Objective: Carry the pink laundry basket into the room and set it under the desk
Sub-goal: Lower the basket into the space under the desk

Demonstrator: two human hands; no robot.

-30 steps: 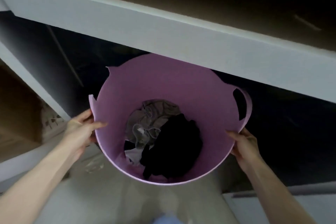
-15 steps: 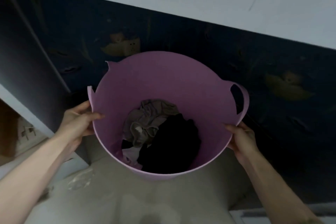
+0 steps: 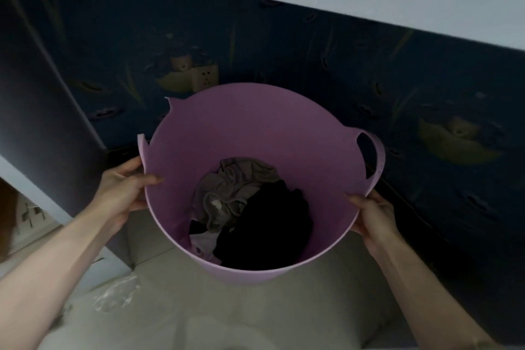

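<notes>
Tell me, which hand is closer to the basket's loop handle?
Right. The right hand grips the rim just below the loop handle; the left hand holds the opposite rim of the pink basket.

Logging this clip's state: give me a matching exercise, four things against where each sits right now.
Things:
1. left hand
2. right hand
3. black garment
4. loop handle

Places:
A. inside the pink basket, on its bottom
B. gripping the rim beside the torn notch
C. standing up from the rim, ungripped
D. gripping the rim just below the handle

Pairs: 1-B, 2-D, 3-A, 4-C
</notes>
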